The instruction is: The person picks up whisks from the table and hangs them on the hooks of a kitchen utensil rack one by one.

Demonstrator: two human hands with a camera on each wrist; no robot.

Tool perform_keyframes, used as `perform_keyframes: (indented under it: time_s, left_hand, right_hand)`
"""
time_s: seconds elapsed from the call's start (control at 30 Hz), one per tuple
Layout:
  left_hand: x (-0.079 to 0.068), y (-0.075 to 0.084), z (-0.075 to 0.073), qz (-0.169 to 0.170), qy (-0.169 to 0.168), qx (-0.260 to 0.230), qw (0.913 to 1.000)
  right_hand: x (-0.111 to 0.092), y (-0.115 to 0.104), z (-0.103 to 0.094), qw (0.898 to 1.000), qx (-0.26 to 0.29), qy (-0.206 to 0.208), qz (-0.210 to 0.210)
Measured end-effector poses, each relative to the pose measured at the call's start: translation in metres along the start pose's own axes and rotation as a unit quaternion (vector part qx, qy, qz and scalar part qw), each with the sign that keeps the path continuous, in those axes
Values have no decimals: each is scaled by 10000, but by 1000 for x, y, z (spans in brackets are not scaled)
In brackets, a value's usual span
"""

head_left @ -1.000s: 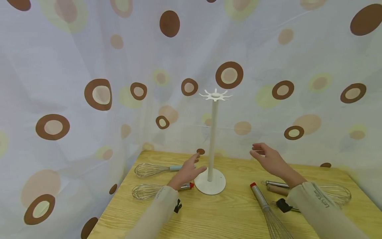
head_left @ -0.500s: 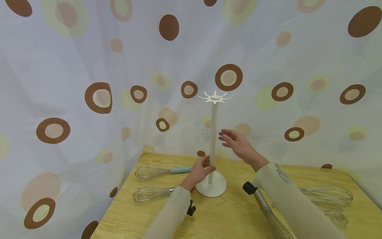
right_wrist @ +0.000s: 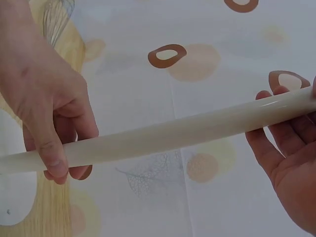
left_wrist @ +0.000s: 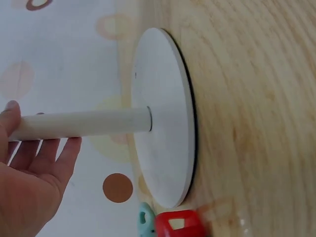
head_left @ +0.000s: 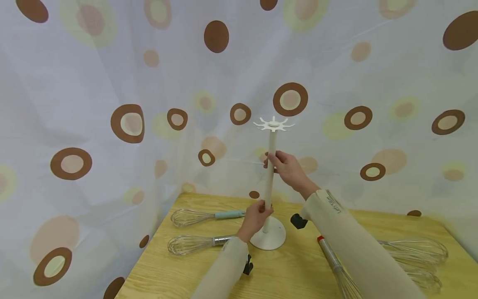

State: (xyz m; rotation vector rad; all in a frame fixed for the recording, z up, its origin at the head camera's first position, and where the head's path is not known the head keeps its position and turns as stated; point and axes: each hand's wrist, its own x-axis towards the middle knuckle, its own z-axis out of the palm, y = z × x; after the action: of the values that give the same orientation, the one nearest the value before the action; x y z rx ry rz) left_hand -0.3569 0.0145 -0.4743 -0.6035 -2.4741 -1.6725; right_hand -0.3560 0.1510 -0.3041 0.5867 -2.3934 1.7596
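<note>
A white utensil stand (head_left: 269, 187) rises upright from the table, with a round base and a ring of small hooks at its top. Low on its pole, my left hand (head_left: 254, 220) grips with the thumb in front and the fingers behind. My right hand (head_left: 290, 168) holds the same pole higher up, below the hooks. In the right wrist view the left hand (right_wrist: 57, 98) and the right hand (right_wrist: 296, 168) both have fingers round the pole. The left wrist view shows the base (left_wrist: 163, 163) flat on the wood.
Left of the stand lie a blue-handled whisk (head_left: 228, 214) and a metal-handled whisk (head_left: 190, 244). To the right are a long red-tipped whisk (head_left: 334, 259) and more whisks (head_left: 420, 249), partly hidden by the right sleeve. A dotted curtain (head_left: 168, 62) hangs behind the wooden table (head_left: 284, 278).
Both hands have come in to the stand. The left moved right onto the lower pole; the right moved left and up onto the upper pole, and each now grips it.
</note>
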Motion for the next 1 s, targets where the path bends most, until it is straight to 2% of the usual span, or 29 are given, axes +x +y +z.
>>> perform_keyframes:
  time_s: [0.23, 0.4, 0.63, 1.0]
  left_hand:
    - [-1, 6, -8, -302, -653, 313, 9969]
    - [-5, 8, -13, -349, -1075, 378, 9929]
    - [-11, 11, -7, -249, -1272, 327, 9910]
    - [-22, 25, -1, -115, -1814, 482, 9822]
  right_hand:
    - [-5, 3, -4, 10000, -23, 44, -85]
    - [-9, 1, -2, 9998, -108, -86, -144]
    - [-20, 0, -8, 9996, -106, -120, -251]
    - [-45, -2, -21, 9982, -106, -324, -500]
